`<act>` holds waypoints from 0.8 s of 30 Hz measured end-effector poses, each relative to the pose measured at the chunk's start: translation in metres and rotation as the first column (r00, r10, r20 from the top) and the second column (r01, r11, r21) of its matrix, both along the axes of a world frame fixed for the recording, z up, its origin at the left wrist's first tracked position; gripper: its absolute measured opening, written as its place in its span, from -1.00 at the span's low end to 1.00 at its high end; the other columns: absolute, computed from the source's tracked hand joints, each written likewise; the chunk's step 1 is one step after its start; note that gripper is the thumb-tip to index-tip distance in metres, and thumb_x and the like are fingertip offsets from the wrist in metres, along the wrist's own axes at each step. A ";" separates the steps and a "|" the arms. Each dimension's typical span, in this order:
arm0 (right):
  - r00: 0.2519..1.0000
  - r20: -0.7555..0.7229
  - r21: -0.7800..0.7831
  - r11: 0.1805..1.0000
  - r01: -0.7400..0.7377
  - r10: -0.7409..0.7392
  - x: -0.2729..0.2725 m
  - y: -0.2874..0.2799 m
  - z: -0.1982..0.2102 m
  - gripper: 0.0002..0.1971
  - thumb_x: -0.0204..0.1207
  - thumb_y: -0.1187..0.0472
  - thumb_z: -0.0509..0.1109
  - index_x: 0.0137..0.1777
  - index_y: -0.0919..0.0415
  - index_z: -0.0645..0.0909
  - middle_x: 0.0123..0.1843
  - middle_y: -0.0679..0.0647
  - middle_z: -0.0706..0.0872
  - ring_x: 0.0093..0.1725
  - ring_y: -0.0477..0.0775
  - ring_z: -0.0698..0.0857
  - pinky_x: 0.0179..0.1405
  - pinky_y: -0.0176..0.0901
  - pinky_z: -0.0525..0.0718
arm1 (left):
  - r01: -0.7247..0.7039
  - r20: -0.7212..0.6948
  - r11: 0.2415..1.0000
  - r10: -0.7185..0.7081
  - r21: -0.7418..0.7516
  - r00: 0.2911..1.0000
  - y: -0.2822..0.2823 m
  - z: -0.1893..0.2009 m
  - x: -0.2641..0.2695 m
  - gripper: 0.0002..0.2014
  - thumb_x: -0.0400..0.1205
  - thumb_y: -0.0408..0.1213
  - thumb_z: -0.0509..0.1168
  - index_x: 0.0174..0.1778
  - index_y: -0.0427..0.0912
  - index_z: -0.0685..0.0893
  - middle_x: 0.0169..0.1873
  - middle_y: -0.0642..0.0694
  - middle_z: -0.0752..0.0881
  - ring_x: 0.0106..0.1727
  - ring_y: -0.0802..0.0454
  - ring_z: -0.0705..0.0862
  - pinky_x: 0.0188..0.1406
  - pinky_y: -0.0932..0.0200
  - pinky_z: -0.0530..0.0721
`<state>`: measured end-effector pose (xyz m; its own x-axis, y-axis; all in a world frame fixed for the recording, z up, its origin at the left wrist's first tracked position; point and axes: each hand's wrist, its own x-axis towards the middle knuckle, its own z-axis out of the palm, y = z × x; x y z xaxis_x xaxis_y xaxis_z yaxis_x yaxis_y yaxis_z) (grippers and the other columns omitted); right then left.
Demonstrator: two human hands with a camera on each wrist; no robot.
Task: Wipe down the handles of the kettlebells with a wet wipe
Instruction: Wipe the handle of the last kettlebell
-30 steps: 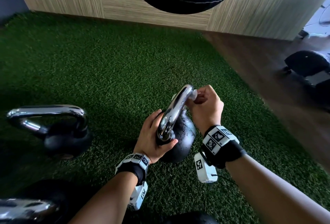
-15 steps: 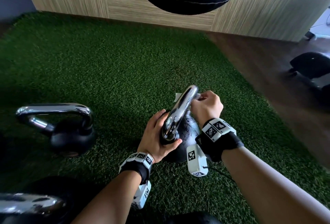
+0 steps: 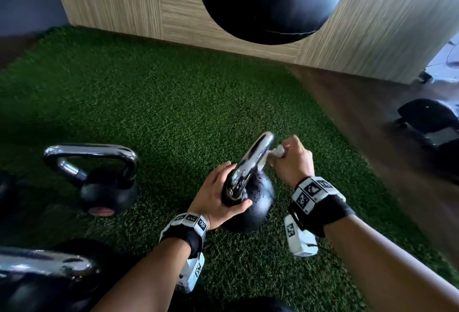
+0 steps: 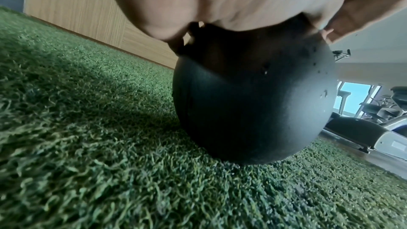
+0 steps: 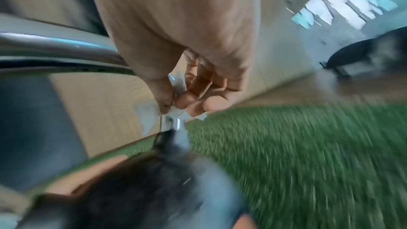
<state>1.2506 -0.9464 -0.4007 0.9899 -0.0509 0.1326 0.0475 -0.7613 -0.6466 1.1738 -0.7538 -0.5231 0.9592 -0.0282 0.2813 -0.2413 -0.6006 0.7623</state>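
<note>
A black kettlebell (image 3: 258,202) (image 4: 253,107) with a chrome handle (image 3: 253,162) (image 5: 55,50) stands on green turf. My left hand (image 3: 218,195) grips its near shoulder, thumb over the front, holding it steady. My right hand (image 3: 290,160) (image 5: 176,107) pinches a crumpled white wet wipe (image 3: 278,151) (image 5: 178,83) against the far post of the handle. The right wrist view is blurred by motion. A second kettlebell (image 3: 106,187) stands to the left, and the chrome handle of a third (image 3: 47,265) shows at the bottom left.
A black punching bag (image 3: 268,1) hangs above the turf in front of a wood-panel wall (image 3: 124,1). Dark wooden floor (image 3: 360,118) borders the turf on the right, with black gym equipment (image 3: 432,123) and exercise machines (image 4: 374,116) beyond.
My right hand with the wipe has slid down and back up the far side of the handle. The left hand keeps its hold. The head view has drifted slightly.
</note>
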 end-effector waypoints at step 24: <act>0.872 0.053 -0.327 0.833 -0.446 0.487 -0.002 -0.009 0.047 -0.60 0.58 0.46 0.39 0.42 0.30 0.60 0.08 0.22 0.81 -0.14 0.10 0.79 -0.23 -0.31 0.77 | 0.217 -0.104 0.974 -0.209 0.070 0.972 0.023 0.133 0.000 -0.12 0.40 -0.35 0.62 0.67 -0.03 0.44 0.21 0.05 0.80 -0.08 0.36 0.82 -0.28 0.38 0.80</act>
